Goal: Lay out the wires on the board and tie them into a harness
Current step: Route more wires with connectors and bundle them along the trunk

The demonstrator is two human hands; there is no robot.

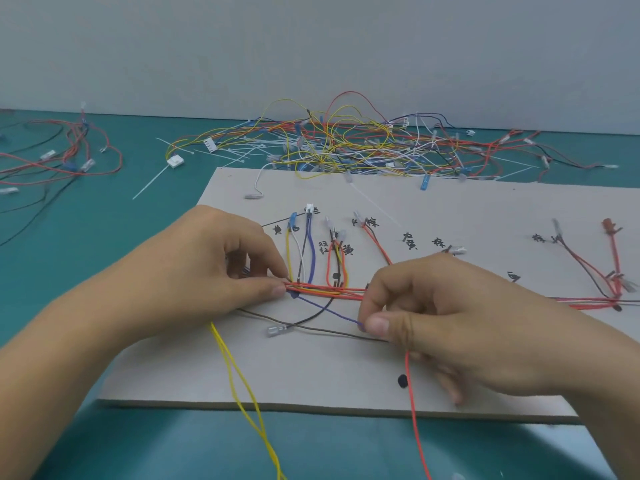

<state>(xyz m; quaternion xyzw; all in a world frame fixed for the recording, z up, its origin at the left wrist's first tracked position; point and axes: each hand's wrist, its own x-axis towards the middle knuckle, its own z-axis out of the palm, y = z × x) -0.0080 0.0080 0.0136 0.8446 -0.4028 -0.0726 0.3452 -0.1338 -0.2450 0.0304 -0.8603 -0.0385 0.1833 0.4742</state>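
We are pinching the bundle [325, 292] on the board [311, 368] with the left grip [207, 271]. The right grip [450, 317] is pinching a blue wire [329, 311] and hiding the bundle's middle. Spare wires [346, 147] are lying behind, on the desk [156, 441].

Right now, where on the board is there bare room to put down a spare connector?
Bare: the near strip of the board, between the yellow wires and the red wire; also its far right part, behind the labelled branches. Crowded: the wire bundle between the left hand and the right hand, and the loose wire pile behind the board.
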